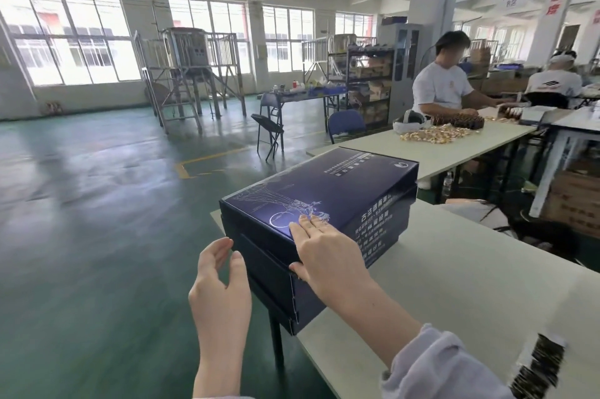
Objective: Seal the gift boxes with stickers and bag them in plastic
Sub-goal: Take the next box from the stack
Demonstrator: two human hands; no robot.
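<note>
Dark blue gift boxes lie stacked at the left end of the white table (461, 272). The top gift box (328, 191) has white line art and printed text on its lid. My right hand (324, 252) lies flat on the near corner of that lid, fingers straight, thumb against the front edge. My left hand (217, 275) hovers beside the stack's near left corner, fingers relaxed and slightly curved, fingertips close to the lower box (276, 285). No stickers or plastic bag show clearly.
A dark blurred strip (539, 369) lies on the table at the lower right. Behind, a second table (454, 152) carries gold pieces (431, 134); two people sit there. A box of cartons (574, 200) stands on the green floor at right.
</note>
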